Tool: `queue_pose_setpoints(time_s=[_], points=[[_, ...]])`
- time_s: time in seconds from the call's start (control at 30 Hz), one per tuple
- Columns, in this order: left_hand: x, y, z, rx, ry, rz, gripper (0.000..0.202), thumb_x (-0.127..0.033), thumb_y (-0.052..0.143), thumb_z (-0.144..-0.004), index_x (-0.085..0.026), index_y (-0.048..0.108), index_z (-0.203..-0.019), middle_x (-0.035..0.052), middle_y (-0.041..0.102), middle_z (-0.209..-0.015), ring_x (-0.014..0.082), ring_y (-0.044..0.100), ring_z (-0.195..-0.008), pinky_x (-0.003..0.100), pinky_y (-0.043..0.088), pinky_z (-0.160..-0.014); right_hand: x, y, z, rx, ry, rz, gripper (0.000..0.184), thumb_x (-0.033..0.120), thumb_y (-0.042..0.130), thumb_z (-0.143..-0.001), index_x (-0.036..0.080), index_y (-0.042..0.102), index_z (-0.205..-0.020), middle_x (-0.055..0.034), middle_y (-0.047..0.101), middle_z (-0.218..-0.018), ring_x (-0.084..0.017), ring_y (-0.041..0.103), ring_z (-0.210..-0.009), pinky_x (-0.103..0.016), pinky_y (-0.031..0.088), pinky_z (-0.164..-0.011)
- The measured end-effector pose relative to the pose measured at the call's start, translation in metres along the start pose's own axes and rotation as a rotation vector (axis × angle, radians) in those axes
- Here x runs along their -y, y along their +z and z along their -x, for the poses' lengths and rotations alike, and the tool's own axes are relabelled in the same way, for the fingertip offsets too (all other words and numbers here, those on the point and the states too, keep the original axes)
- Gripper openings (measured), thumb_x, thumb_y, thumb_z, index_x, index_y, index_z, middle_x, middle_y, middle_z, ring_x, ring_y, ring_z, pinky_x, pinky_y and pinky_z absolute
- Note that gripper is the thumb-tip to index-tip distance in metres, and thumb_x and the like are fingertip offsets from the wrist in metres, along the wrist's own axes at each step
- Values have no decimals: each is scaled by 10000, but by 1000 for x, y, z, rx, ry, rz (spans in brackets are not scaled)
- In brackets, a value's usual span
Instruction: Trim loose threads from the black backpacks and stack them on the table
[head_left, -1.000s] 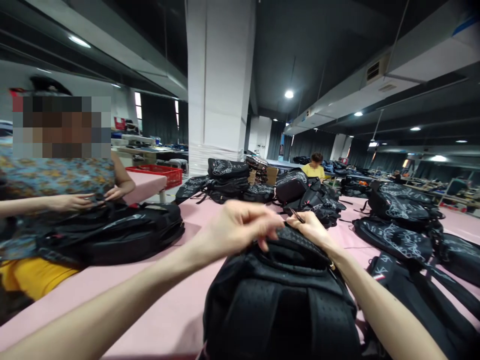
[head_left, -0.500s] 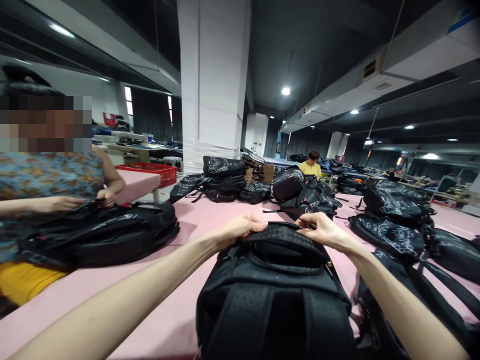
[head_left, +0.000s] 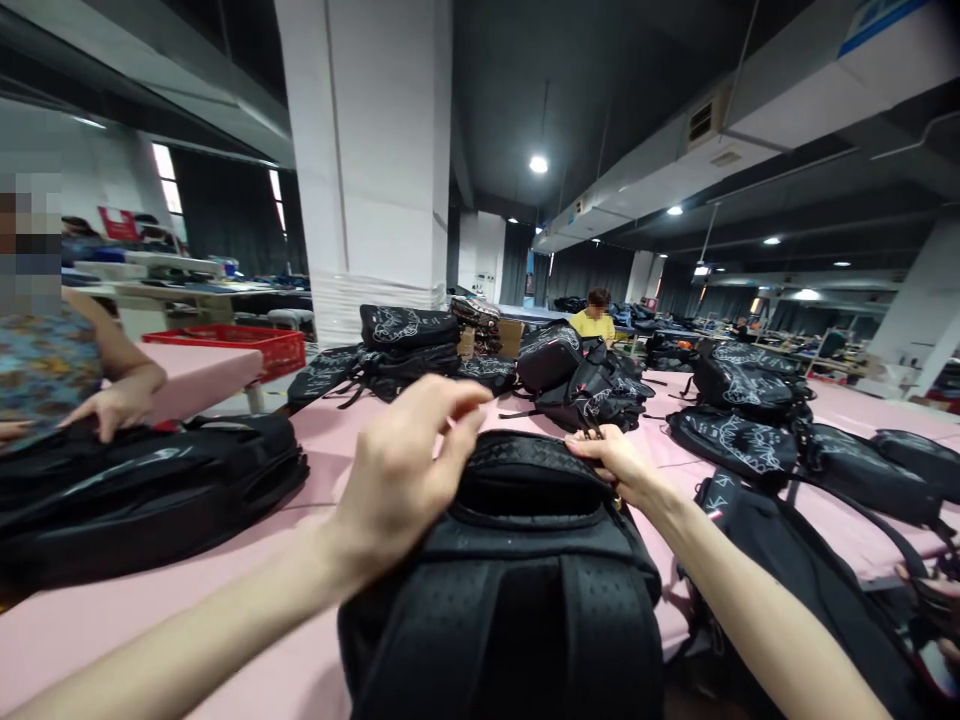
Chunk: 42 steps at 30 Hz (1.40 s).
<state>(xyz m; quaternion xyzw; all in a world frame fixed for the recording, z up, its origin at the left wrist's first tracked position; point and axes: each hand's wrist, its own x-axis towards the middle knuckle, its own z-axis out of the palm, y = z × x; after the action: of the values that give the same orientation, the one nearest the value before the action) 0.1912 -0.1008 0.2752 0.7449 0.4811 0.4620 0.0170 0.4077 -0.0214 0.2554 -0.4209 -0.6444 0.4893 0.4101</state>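
Pink desk: covering much of the foreground and stretching back into the workroom.
Black backpack: sitting at the near side, right in front of the wearer, with its shoulder straps facing this way and its top pointing away; that placing is probably keeping the upper edge within easy reach.
Left hand: hovering over the backpack's upper left part, blurred, its fingers bending and the thumb lying near the forefinger; whether it is pinching anything thin, I cannot tell.
Top handle: arching in a patterned band above a dark hollow.
Right hand: pinching the top edge beside the handle's right end, seemingly for steadying it; a small dark object is jutting up from the fingers, too slight to identify.
Second bag: lying to the right, apparently placed aside for elbow room.
Co-worker's bag: lying lengthwise on the left, a co-worker's hand resting on it, perhaps steadying it.
Printed bags: stacking up farther right, probably for saving room.
Far pile: leaning together at the desk's far side.
Red crate: standing beyond, at the left.
White pillar: rising behind the bags.
Person in yellow: appearing deeper in the room.
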Motion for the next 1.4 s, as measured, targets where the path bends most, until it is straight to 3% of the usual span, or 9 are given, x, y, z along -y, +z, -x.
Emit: queue_pose_setpoints(time_s=[0.17, 0.3, 0.47, 0.63, 0.77, 0.93, 1.13, 1.23, 1.4], points=[[-28, 13, -6, 936, 129, 12, 451, -491, 438, -811, -239, 579, -1158, 67, 641, -1109, 225, 577, -1017, 310, 428, -866, 1, 5, 3, 12, 27, 1, 289, 357, 709, -540, 149, 515, -594, 95, 372, -452, -15, 170, -369, -207, 76, -370], [-17, 23, -36, 1226, 4, 190, 514, -532, 540, -733, -256, 581, -1165, 33, 602, -1197, 223, 525, -1106, 290, 383, -918, 0, 4, 3, 5, -30, 63, 329, 432, 684, -592, 155, 512, -547, 80, 377, -433, -33, 215, -378, -217, 121, -387], [1, 25, -42, 1165, -86, 242, 475, -617, 494, -728, -200, 670, -873, 15, 667, -907, 184, 569, -839, 220, 410, -735, -5, -21, 37, -256, -174, 151, 394, 514, 587, -707, 151, 624, -560, -4, 521, -478, -78, 359, -421, -240, 253, -437], [4, 28, -40, 1097, -118, 312, 532, -670, 437, -732, -163, 533, -605, -28, 478, -595, 104, 387, -556, 203, 320, -545, -17, -31, 97, -92, 38, 195, 363, 477, 620, -695, 167, 632, -506, -37, 570, -470, -108, 418, -417, -260, 304, -439], [0, 29, -39, 1065, -75, 382, 552, -685, 419, -732, -167, 389, -543, -37, 344, -555, 91, 285, -528, 214, 259, -507, -21, 3, 113, -28, 142, -18, 266, 413, 720, -621, 173, 609, -591, 25, 514, -472, -75, 374, -389, -225, 283, -401], [11, 26, -34, 894, -60, 309, 561, -676, 395, -752, -167, 367, -518, -41, 297, -510, 79, 223, -472, 232, 195, -458, -30, 47, 98, -57, 62, -455, 360, 439, 708, -620, 185, 629, -862, -47, 648, -763, -168, 575, -594, -300, 459, -564], [-4, -11, -9, 419, -4, 497, 426, -527, 473, -791, -167, 640, -945, 38, 638, -944, 167, 552, -840, 242, 406, -770, -57, 26, 72, 14, -93, -138, 301, 399, 739, -611, 169, 621, -764, -30, 639, -745, -180, 573, -699, -313, 474, -674], [-7, -42, 18, 236, -152, 502, 413, -523, 513, -764, -166, 662, -908, 52, 662, -910, 175, 576, -823, 246, 434, -741, -63, 15, 67, -29, -59, -48, 313, 416, 722, -622, 159, 624, -772, -29, 634, -745, -177, 567, -701, -306, 476, -666], [14, -49, 66, 409, -599, 431, 530, -640, 543, -666, -133, 604, -527, 54, 608, -546, 150, 540, -528, 236, 424, -522, -60, 15, 68, -23, -42, -30, 334, 430, 707, -624, 167, 631, -815, -46, 651, -807, -202, 586, -743, -324, 490, -686]])
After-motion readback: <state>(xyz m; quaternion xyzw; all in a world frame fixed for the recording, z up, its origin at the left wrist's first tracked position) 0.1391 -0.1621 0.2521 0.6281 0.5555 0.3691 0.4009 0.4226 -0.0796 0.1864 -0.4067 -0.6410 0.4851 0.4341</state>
